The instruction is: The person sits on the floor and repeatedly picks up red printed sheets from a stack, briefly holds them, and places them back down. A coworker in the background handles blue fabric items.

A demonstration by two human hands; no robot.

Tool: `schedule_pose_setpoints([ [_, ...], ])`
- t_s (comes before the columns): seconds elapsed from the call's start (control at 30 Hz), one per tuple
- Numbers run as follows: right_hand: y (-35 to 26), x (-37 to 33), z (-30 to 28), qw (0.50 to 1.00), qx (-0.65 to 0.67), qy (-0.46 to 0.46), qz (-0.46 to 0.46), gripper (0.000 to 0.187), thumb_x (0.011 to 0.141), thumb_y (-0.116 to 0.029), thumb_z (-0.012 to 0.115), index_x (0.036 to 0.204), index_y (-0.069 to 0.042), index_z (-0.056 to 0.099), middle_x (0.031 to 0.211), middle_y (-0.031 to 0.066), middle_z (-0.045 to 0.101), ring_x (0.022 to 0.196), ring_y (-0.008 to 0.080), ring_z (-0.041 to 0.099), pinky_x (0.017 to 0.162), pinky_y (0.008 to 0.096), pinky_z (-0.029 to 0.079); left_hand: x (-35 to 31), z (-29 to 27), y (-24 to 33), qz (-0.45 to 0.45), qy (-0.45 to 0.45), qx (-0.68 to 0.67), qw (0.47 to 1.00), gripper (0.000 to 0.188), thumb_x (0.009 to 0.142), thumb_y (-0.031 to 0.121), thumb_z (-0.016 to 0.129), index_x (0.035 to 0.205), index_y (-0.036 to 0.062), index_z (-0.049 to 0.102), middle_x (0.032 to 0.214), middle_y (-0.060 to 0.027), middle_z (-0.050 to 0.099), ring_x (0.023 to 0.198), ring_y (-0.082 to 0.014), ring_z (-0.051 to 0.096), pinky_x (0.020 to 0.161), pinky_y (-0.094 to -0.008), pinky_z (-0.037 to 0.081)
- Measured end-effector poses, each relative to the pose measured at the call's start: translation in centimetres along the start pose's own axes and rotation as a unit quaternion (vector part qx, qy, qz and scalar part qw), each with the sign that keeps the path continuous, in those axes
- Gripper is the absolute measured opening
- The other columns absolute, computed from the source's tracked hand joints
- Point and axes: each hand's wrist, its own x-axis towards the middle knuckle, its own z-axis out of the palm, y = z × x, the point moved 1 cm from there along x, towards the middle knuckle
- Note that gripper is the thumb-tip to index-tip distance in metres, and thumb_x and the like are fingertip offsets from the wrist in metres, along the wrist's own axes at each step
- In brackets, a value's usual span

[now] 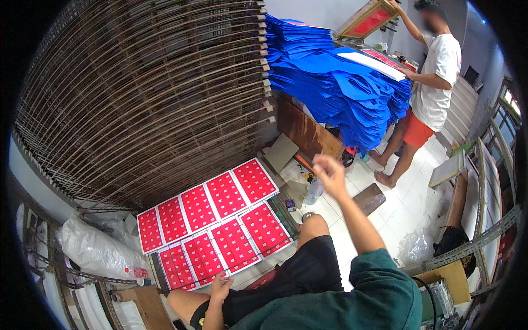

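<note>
**Seated person beside red printed sheets, one hand raised**

The person sits low, in a green shirt and black shorts, knees bent. The left hand (221,287) rests on the left thigh, fingers lying loose and holding nothing. Just in front of this hand, on the floor, lie the red printed sheets (212,225). They are set in two rows side by side, each sheet with a white border and a grid of small marks, and the near row almost touches the person's knee.

The right hand (329,171) is lifted in the air on a stretched arm, over the floor beyond the right knee. It is a little blurred, so I cannot tell surely if the fingers are curled or open; it seems to grasp nothing. Below it on the white tiles stands a clear plastic bottle (314,191), and near this a brown board (369,198) lies flat.

At the left, behind the sheets, a big drying rack (148,93) of many thin wire shelves rises up. Under it, near the wall, is a white plastic sack (96,250).

Farther away, a high pile of blue cloth pieces (341,82) hangs over a wooden table (305,132). Beside the pile stands another person (434,82) in a white shirt and orange shorts, barefoot, with one hand up on a tilted printing frame (369,19) with a red screen.
</note>
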Motion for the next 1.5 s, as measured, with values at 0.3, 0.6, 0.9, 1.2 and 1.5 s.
schedule_pose_setpoints([
  [0.3, -5.1, 10.2, -11.7, 0.978, 0.031, 0.200, -0.051, 0.021, 0.084, -0.014, 0.060, 0.101, -0.001, 0.059, 0.091, 0.0073, 0.061, 0.076, 0.0123, 0.059, 0.069, 0.0245, 0.046, 2.7, 4.5, 1.0, 0.046, -0.042, 0.140, 0.988, 0.057, 0.071, 0.026, 0.073, 0.118, 0.0043, 0.049, 0.093, -0.0116, 0.060, 0.084, -0.0206, 0.060, 0.071, -0.0321, 0.049],
  [0.6, -1.4, 10.4, -13.1, 0.976, -0.083, 0.197, 0.029, 0.028, 0.080, -0.022, 0.065, 0.099, -0.002, 0.062, 0.098, 0.0073, 0.059, 0.076, 0.0144, 0.059, 0.068, 0.0275, 0.045, 2.1, 9.6, 4.4, 0.087, -0.149, 0.207, 0.963, 0.064, 0.071, 0.035, 0.072, 0.123, 0.0082, 0.045, 0.098, -0.0135, 0.060, 0.087, -0.0234, 0.060, 0.075, -0.0352, 0.048],
  [0.9, -5.1, 12.9, -16.3, 0.967, -0.043, 0.247, -0.045, 0.023, 0.083, -0.019, 0.062, 0.098, -0.002, 0.060, 0.076, 0.0036, 0.059, 0.054, 0.0088, 0.055, 0.047, 0.0207, 0.040, 4.3, 13.5, 8.7, 0.141, -0.190, 0.233, 0.943, 0.061, 0.071, 0.035, 0.071, 0.121, 0.0083, 0.048, 0.102, -0.0144, 0.060, 0.090, -0.0256, 0.060, 0.079, -0.0368, 0.047],
  [1.2, 1.5, 23.0, -30.0, 0.813, 0.468, 0.335, 0.091, 0.072, 0.084, -0.041, 0.054, 0.131, 0.003, 0.020, 0.122, 0.0308, 0.040, 0.108, 0.0398, 0.049, 0.088, 0.0415, 0.047, 5.2, 12.5, 4.9, 0.157, -0.167, 0.254, 0.940, 0.059, 0.071, 0.036, 0.071, 0.120, 0.0088, 0.050, 0.097, -0.0136, 0.061, 0.087, -0.0249, 0.060, 0.077, -0.0369, 0.048],
  [1.5, 2.9, 25.6, -31.8, 0.796, 0.504, 0.310, 0.127, 0.077, 0.087, -0.050, 0.041, 0.134, 0.005, 0.016, 0.134, 0.0238, 0.029, 0.122, 0.0381, 0.035, 0.100, 0.0527, 0.031, 3.7, 5.7, 0.3, 0.050, -0.024, 0.164, 0.985, 0.055, 0.071, 0.026, 0.073, 0.116, 0.0038, 0.050, 0.089, -0.0120, 0.062, 0.079, -0.0203, 0.062, 0.070, -0.0333, 0.050],
])
